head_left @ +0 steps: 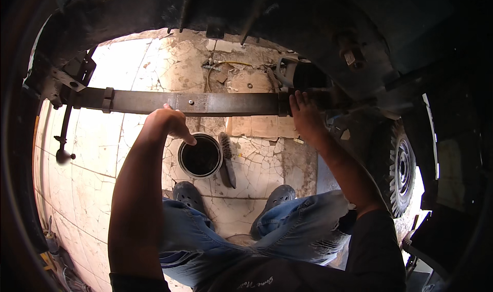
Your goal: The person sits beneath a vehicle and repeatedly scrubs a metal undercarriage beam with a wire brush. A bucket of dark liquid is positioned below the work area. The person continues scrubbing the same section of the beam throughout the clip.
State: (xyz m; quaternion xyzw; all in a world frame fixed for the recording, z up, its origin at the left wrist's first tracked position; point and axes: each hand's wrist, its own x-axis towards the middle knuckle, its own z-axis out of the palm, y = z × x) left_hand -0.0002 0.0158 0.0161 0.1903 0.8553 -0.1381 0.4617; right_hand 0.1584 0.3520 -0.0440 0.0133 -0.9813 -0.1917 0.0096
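Observation:
A long steel leaf spring (241, 103) runs across under a vehicle, with a round bolt head (191, 102) near its middle. At its near edge, left of centre, my left hand (167, 123) is bent round the metal; the thumb sticks out toward me, and most of the fingers are hidden. Farther right, my right hand (307, 118) rests with its fingers stretched out on the spring, beside a dark metal clip (284, 104). A second clip (108, 100) wraps the spring's left part.
Below on the cracked tile floor stands a round can (200, 156) with dark contents, beside a wire brush (227, 161). Flattened cardboard (264, 127) lies beneath the spring. A wheel (403, 163) stands at right. A dark rod (65, 122) hangs at left; vehicle metalwork (215, 10) spans overhead.

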